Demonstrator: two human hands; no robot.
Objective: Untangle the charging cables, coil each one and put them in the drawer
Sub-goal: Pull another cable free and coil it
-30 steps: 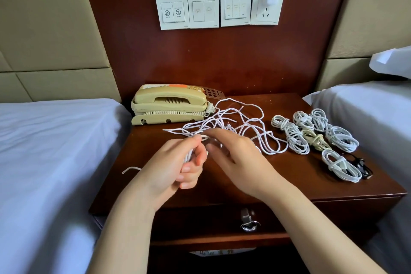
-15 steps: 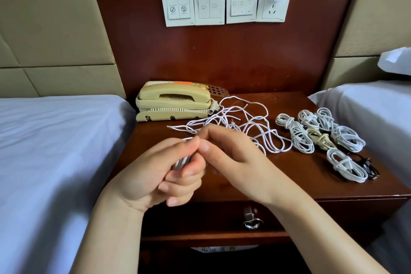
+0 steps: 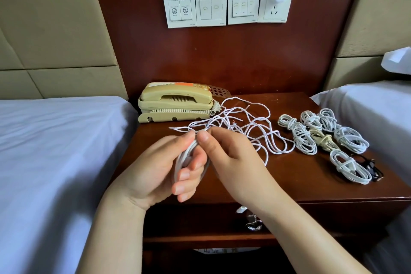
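Half-wound white coil (image 3: 181, 160) looped round the curled fingers of the left hand (image 3: 153, 169), above the front edge of the nightstand (image 3: 289, 187). Right hand (image 3: 233, 160) pinching the free strand (image 3: 201, 131) at the coil's twelve o'clock. Loose tangle (image 3: 246, 124) trailing off at one o'clock; finished bundles (image 3: 322, 138) lying at three. Feed slack in even loops, same size each turn; lift rather than tug, lest the tangle knot tighter. Drawer (image 3: 333, 216) at six o'clock, apparently closed.
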